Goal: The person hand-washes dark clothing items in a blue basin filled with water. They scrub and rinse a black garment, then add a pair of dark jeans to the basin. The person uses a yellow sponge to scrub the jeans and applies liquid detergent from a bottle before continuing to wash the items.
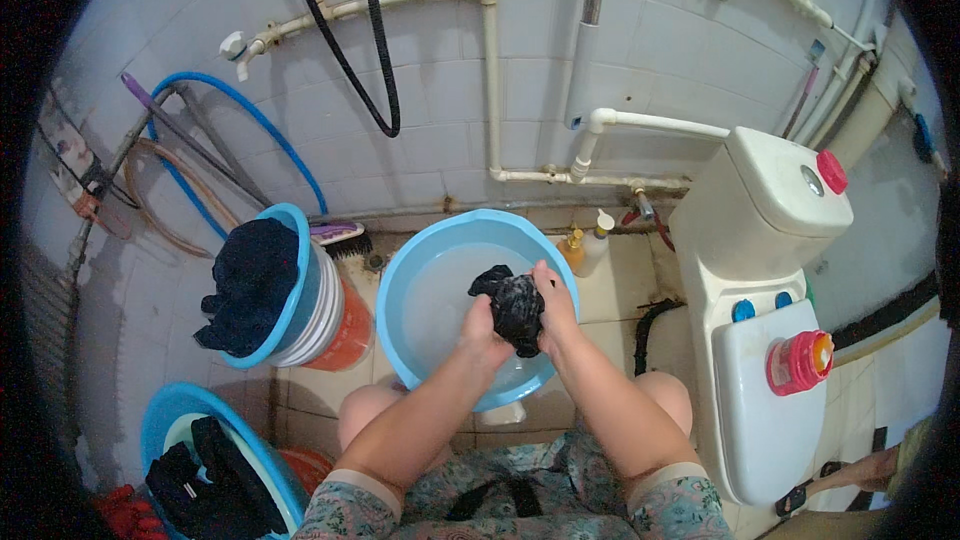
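Observation:
A wet black cloth garment (515,312), bunched up and streaked with whitish suds, is gripped between my two hands over a light blue basin (437,237). Cloudy, soapy water (430,305) fills the lower part of that basin. My left hand (484,330) closes on the garment's left side, and my right hand (553,302) clasps its right side. Part of the cloth pokes out past the fingers at the upper left. What sort of garment it is, I cannot tell.
Left, a blue basin of dark clothes (258,275) sits on stacked buckets (325,310); nearer, another blue tub (165,410) holds black clothing. A scrub brush (340,233) and pump bottles (597,240) lie beyond. A toilet (765,380) stands right, near another person's foot (795,497).

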### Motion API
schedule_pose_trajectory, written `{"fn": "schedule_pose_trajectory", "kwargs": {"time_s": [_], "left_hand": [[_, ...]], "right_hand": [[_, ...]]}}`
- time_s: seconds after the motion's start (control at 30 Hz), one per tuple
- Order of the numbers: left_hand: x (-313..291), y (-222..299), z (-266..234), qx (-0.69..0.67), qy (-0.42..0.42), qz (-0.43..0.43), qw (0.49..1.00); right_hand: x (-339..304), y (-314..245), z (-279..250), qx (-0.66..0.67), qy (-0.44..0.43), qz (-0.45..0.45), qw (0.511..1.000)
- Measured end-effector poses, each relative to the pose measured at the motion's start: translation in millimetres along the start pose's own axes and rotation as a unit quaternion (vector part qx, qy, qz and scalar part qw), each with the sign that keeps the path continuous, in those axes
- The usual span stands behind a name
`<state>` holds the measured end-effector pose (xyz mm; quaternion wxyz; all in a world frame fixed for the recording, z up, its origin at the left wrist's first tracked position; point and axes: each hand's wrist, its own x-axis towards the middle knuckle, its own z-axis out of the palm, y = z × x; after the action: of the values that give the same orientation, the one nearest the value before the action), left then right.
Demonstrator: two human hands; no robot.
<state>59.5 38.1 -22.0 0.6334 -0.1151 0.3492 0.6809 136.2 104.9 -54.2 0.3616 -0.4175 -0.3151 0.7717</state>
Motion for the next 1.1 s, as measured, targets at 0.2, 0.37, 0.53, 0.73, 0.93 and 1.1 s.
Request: {"fn": "schedule_pose_trajectory", "kwargs": {"time_s": [0.2, 0.37, 0.53, 0.73, 0.93, 1.1], "left_hand": [[-2, 41, 2, -0.002, 0.006, 0.038, 0.999], [11, 28, -15, 0.105, -0.046, 0.078, 0.990], [13, 34, -13, 0.115, -0.059, 0.064, 0.990], [19, 20, -23, 0.063, -0.237, -0.049, 0.968], [11, -13, -2, 0.078, -0.039, 0.008, 0.996], [44, -2, -52, -0.140, -0.342, -0.098, 0.924]], "right_hand": [[-33, -18, 17, 0.132, -0.146, 0.163, 0.967], [-33, -24, 17, 0.005, -0.067, -0.005, 0.998], [-33, -34, 16, -0.244, -0.053, -0.207, 0.946], [-83, -19, 45, -0.529, -0.121, -0.529, 0.652], [-27, -28, 15, -0.510, 0.066, -0.420, 0.747], [-57, -20, 40, -0.497, 0.004, -0.459, 0.737]]}}
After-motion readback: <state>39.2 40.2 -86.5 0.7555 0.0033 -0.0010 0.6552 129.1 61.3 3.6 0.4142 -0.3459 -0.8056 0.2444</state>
